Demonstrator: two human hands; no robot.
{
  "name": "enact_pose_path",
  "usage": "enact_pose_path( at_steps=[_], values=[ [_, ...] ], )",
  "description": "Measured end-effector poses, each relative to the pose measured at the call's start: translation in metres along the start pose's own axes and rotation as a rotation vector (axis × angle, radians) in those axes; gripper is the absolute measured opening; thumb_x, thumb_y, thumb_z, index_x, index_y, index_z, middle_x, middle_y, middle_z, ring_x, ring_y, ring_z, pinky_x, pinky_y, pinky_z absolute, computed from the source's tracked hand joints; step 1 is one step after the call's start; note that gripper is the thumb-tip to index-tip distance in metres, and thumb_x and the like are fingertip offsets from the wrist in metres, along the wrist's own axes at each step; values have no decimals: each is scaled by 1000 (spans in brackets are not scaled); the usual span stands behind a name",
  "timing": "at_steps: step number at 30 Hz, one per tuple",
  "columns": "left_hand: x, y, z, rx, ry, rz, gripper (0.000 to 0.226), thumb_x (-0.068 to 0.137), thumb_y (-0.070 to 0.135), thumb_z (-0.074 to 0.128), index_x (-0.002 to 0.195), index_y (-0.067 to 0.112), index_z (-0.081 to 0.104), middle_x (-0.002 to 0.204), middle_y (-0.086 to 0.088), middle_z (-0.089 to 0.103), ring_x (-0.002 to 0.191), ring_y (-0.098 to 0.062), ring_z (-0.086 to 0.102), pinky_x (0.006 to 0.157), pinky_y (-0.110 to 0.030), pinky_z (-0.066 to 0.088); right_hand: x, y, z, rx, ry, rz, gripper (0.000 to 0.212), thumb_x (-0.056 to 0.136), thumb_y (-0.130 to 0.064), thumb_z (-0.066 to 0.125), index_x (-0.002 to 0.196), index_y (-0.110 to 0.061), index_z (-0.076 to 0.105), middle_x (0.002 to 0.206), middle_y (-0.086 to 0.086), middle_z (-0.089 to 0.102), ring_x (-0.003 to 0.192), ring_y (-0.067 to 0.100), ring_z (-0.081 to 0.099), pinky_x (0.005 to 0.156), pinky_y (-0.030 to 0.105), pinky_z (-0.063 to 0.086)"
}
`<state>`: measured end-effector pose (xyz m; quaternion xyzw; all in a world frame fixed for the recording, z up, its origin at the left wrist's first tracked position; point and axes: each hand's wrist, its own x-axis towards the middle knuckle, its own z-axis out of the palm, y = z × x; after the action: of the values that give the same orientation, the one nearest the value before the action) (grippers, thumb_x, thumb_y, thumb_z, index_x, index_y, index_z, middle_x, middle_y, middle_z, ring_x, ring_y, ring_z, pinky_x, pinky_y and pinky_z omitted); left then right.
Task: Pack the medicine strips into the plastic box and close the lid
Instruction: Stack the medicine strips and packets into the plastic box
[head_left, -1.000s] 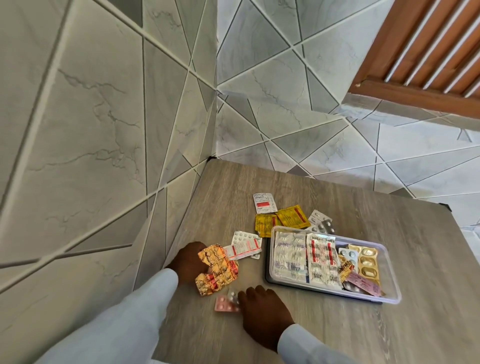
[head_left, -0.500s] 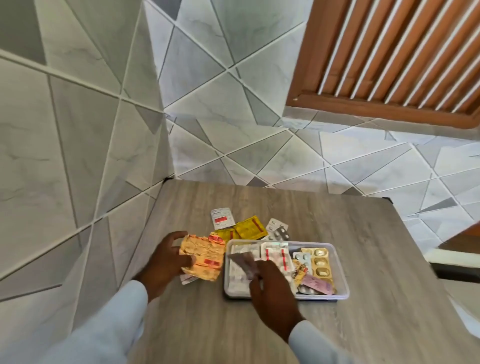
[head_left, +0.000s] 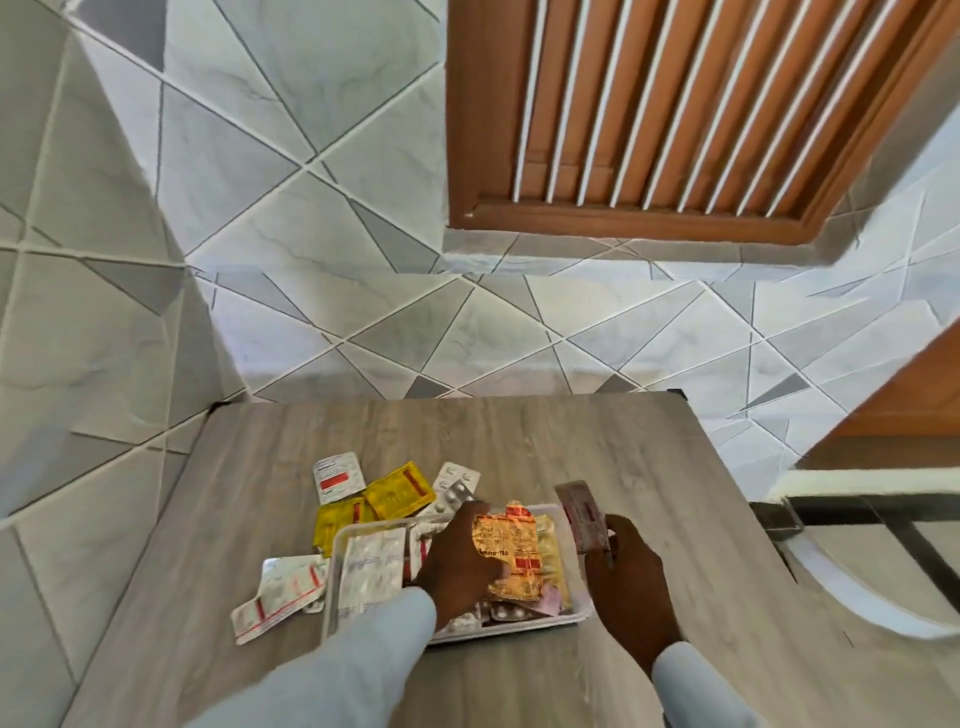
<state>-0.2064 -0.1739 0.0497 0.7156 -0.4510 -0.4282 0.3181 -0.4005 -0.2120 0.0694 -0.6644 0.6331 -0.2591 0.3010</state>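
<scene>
Grey wood-grain worktop (head_left: 597, 452) is standing against a tiled wall (head_left: 311, 182), with a brown slatted shutter (head_left: 675, 104) showing at 1 o'clock of the view.

Far left: two white strips with red bands (head_left: 283, 592) are lying on the worktop at 9 o'clock of the box, overlapping each other and touching its left wall. At 11 o'clock of the box a white strip with a red label (head_left: 337, 475) is lying flat; just right of it two yellow strips (head_left: 379, 501) are overlapping, the nearer one tucked against the box's far-left corner. At 12 o'clock of the box, silver strips (head_left: 456, 486) are lying beside the yellow ones.

Centre: the clear plastic box (head_left: 332, 582) is sitting open on the worktop and holding several strips; a silver strip (head_left: 371, 564) is lying along its left side. No lid can be made out.

The left hand (head_left: 460, 556) is reaching over the box, its grip closed on a crumpled orange strip (head_left: 511, 553), which is being held above the contents at the box's centre.

The right hand (head_left: 626, 577) is positioned at 3 o'clock of the box, just outside its right wall, its grip pinching a pinkish strip (head_left: 584, 517) that is standing tilted upward over the right edge.

Both sleeves are pale.
</scene>
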Motion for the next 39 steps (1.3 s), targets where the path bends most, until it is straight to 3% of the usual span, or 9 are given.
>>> enact_pose_path(
  at_steps=[4,7,10,17,22,26,29,32,39],
  values=[
    [7,8,16,683,33,100,51,91,36,52,140,31,38,152,-5,28,135,-27,38,107,-39,39,10,9,-2,30,-102,18,24,93,-27,52,116,-24,55,83,-9,67,72,12,67,70,36,57],
    [12,5,19,935,-37,138,41,92,33,51,131,22,51,152,-10,27,134,-31,35,105,-43,38,14,9,4,55,-228,29,27,93,-15,54,119,-21,54,87,-10,61,72,-1,60,58,7,46],
    [14,-7,22,1078,-111,197,45,94,33,48,137,21,47,157,-8,19,142,-33,21,116,-47,20,17,9,16,46,-348,73,35,93,-12,55,127,-19,50,100,1,65,73,1,59,52,5,44],
    [13,-19,-4,1019,59,281,34,93,29,41,123,23,55,134,-8,47,121,-31,44,101,-45,39,17,-2,40,-246,-340,26,42,93,-25,52,135,-25,47,129,2,59,112,20,59,94,32,50],
    [3,-24,-31,951,42,439,20,52,34,83,63,26,70,70,11,62,70,-11,60,69,-22,41,6,-12,45,-543,-264,-184,37,97,-31,45,133,-22,45,132,2,50,117,20,49,95,32,44],
    [-8,-39,-46,753,132,403,14,85,26,56,91,25,69,100,3,61,95,-16,55,80,-25,44,-9,-9,46,-676,-320,-201,41,94,-44,47,130,-25,45,129,-1,52,116,19,46,95,31,42],
    [-15,-48,-59,683,142,415,30,80,35,41,84,32,70,86,11,62,82,-10,62,75,-21,47,-16,-10,52,-703,-342,-192,42,93,-47,50,127,-23,46,127,-1,53,114,19,49,91,30,44],
    [-18,-60,-84,580,202,360,43,80,43,32,92,26,70,94,3,65,91,-19,60,82,-33,49,-17,-14,56,-725,-320,-191,36,93,-46,48,121,-23,52,122,-1,58,110,19,54,87,31,47],
    [-20,-126,-181,385,369,-17,20,86,14,60,103,23,64,112,-7,60,109,-26,56,94,-35,44,-7,-44,63,-705,-178,-208,33,95,-46,42,113,-24,58,116,-1,64,107,19,59,82,32,48]
  ],
)
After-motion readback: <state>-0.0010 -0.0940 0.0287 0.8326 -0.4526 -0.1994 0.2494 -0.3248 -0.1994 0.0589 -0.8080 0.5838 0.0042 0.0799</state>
